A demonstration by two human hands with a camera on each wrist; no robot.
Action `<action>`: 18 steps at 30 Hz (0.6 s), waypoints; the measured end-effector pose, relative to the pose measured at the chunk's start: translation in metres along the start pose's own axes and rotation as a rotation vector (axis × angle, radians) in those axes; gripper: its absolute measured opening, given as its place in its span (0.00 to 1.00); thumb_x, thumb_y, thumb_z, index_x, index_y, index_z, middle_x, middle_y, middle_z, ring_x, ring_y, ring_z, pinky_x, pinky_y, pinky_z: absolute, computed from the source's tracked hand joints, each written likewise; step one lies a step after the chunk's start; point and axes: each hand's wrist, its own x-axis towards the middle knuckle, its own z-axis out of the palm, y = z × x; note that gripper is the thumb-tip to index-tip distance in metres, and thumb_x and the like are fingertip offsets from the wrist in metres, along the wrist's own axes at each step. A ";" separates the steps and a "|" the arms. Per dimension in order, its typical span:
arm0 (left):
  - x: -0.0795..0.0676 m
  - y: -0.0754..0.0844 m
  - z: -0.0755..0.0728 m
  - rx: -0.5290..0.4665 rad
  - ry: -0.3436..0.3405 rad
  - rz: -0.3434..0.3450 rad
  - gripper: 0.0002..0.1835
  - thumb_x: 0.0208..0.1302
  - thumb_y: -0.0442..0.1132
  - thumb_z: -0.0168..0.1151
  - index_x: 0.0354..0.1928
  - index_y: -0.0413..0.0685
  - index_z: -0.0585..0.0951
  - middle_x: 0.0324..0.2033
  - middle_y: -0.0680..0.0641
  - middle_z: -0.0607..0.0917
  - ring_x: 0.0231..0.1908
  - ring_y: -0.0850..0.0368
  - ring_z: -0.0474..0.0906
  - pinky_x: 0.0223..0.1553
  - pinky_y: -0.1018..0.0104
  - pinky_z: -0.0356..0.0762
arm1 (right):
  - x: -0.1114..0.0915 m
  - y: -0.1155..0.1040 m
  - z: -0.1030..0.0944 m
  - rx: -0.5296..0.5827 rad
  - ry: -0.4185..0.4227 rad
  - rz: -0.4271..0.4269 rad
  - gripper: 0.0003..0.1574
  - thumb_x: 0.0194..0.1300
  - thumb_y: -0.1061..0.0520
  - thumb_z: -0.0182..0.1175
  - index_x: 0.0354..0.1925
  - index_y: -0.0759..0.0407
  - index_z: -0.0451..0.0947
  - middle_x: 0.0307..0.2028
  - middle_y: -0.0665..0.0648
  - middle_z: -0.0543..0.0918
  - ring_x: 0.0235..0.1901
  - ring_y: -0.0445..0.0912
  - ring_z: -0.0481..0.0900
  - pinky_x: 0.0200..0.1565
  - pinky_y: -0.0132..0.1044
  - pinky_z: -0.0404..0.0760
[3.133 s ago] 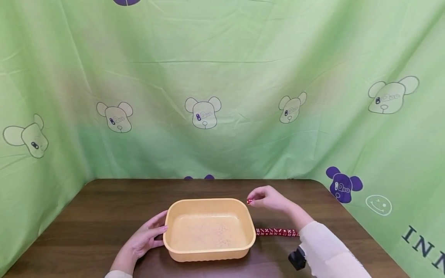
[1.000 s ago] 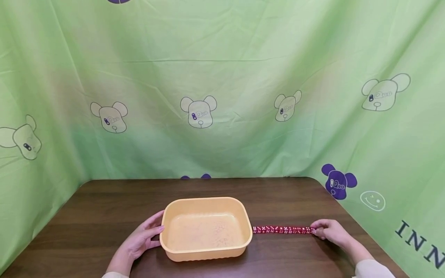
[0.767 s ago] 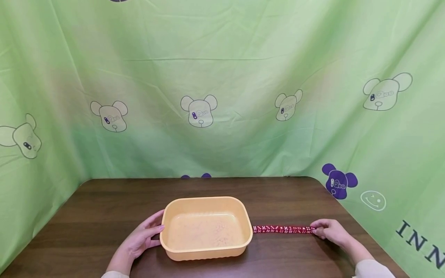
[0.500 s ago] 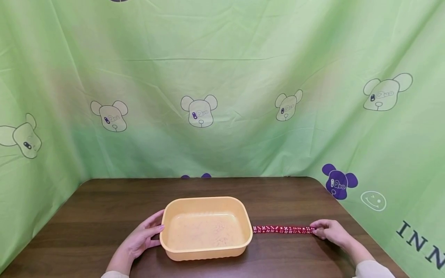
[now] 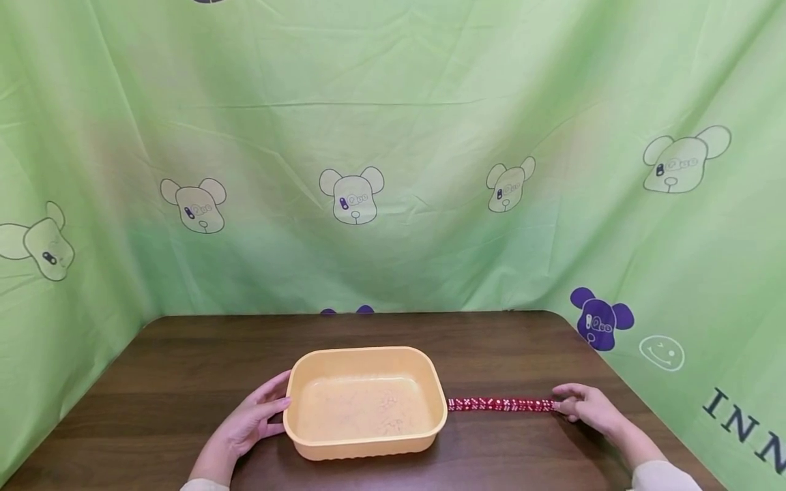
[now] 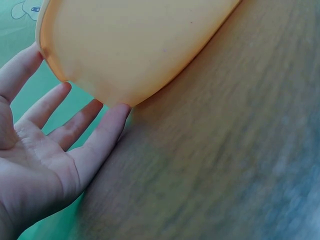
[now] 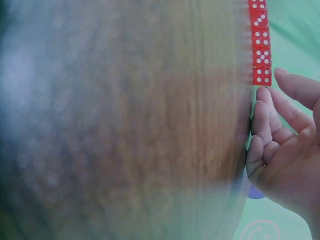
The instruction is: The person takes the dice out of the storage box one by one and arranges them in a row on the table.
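A yellow-orange plastic basin [image 5: 365, 451] with a rounded rectangular rim sits on the table. The left hand [image 5: 250, 417] rests against its left side, fingers spread and fairly straight, fingertips at the wall. In the left wrist view the fingertips of that hand [image 6: 55, 150] touch the basin's side [image 6: 135, 55]. A straight row of red dice [image 5: 500, 405] with white pips runs from the basin's right side. At the row's outer end is the right hand [image 5: 586, 409], thumb and index finger parted. In the right wrist view a fingertip sits right at the end die [image 7: 262, 76].
The dark wood-grain table [image 5: 215, 348] has rounded back corners. A green cloth [image 5: 276, 259] printed with cartoon bear heads hangs behind it and along both sides.
The right hand came from above the basin's right rim, holding a die, to the row's right end. It has since loosened its pinch there. The left hand stays on the basin.
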 end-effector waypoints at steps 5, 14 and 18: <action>-0.001 0.001 -0.001 0.009 0.000 0.003 0.30 0.58 0.33 0.52 0.63 0.45 0.55 0.57 0.38 0.60 0.46 0.49 0.69 0.41 0.52 0.70 | 0.000 -0.005 0.001 -0.006 0.039 0.084 0.30 0.53 0.62 0.57 0.47 0.82 0.60 0.27 0.59 0.78 0.23 0.48 0.73 0.25 0.35 0.71; -0.003 0.009 -0.008 0.041 0.020 0.003 0.31 0.60 0.34 0.50 0.64 0.43 0.52 0.59 0.38 0.57 0.49 0.50 0.67 0.44 0.51 0.68 | 0.008 -0.029 0.005 -0.090 0.090 0.066 0.28 0.54 0.63 0.55 0.46 0.83 0.58 0.21 0.56 0.76 0.18 0.47 0.72 0.20 0.34 0.69; -0.003 0.022 -0.008 0.129 0.090 0.021 0.32 0.59 0.36 0.52 0.63 0.40 0.52 0.61 0.35 0.54 0.52 0.48 0.63 0.46 0.51 0.66 | 0.016 -0.052 0.012 -0.154 0.114 -0.020 0.25 0.56 0.62 0.55 0.45 0.81 0.62 0.22 0.59 0.76 0.19 0.49 0.72 0.23 0.36 0.72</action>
